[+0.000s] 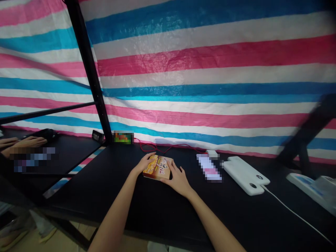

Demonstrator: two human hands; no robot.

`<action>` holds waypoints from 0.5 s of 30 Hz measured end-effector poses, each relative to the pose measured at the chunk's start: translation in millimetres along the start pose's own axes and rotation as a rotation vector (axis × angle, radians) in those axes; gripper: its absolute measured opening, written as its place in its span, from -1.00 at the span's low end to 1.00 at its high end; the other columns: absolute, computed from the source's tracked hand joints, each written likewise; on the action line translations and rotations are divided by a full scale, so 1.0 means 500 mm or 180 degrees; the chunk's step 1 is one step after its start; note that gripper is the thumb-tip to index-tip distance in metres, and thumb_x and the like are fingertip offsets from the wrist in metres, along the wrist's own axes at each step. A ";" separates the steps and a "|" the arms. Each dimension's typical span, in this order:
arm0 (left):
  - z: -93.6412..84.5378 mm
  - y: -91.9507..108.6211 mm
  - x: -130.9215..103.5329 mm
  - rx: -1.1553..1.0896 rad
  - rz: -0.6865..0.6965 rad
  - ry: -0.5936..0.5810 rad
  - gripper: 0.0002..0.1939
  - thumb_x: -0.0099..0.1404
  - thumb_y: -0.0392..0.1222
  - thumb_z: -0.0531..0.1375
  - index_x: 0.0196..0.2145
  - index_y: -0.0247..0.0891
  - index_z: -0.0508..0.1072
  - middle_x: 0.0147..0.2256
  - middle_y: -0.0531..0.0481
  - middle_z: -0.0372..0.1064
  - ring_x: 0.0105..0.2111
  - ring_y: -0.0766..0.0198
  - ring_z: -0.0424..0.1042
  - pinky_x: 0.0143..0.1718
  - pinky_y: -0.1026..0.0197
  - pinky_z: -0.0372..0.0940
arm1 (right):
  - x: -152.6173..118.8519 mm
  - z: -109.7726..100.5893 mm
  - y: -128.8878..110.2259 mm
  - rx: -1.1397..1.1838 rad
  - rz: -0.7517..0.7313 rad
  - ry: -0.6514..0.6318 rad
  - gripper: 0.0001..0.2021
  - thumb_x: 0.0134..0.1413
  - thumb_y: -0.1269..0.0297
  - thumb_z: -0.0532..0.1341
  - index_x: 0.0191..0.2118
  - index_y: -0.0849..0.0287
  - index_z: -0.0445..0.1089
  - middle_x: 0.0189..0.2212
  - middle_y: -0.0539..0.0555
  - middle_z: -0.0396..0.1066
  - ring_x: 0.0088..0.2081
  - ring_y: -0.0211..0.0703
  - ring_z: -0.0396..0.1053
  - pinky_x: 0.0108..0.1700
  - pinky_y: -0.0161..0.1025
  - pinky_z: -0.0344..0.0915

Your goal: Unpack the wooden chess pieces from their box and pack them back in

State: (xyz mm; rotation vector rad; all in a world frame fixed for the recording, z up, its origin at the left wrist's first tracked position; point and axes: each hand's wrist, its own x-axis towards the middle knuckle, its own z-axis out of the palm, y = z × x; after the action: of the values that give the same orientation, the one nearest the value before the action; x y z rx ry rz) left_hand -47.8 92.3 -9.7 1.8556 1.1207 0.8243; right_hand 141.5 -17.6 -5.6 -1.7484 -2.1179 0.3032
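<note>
Clasping a small box [157, 168] between two bare hands, low on the black table [154, 213], just left of the middle of the scene. With the left hand [144, 163] around the left and far edges, with the right hand [180, 180] along the right side, thumb at the near corner. Opened no wider than the box, with fingers loosely bent and in contact. Looking closed all round, with any contents out of sight. Lying flat, golden yellow with pictured pieces on the left, tan with dark, white-edged lettering on the right, and brown along the near side.

Moving outward, to the right: a pixelated phone-like slab [209, 168], then a small white block [212, 154] just beyond, then a pair of white devices [243, 173] with dark round spots and a white cable [288, 207] running near and right. Farther right, a blurred pale object [307, 187]. At the far left, a blurred-out green display [123, 137], with a red cable [181, 144] trailing right. Left again, past a black post [91, 75], another person's hands [30, 142] beside a dark item [47, 134]. Behind everything, striped sheeting [196, 56] in pink, blue and white
</note>
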 end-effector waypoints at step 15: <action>0.067 0.055 -0.014 0.2289 0.0171 0.0291 -0.50 0.17 -0.41 -0.17 0.09 -0.48 0.11 0.14 -0.33 -0.09 0.17 0.03 -0.18 0.08 -0.11 -0.17 | 0.002 0.004 0.013 0.0119 -0.0118 -0.0156 -0.11 -0.18 -0.27 -0.01 0.21 0.12 -0.28 0.22 0.20 -0.32 0.21 -0.06 -0.36 0.14 0.05 -0.45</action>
State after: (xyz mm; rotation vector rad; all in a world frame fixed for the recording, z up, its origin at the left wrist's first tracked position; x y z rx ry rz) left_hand -12.0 68.1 -2.2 2.4516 1.5699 0.5720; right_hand 146.4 -14.9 -10.1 -1.6954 -2.1621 0.3768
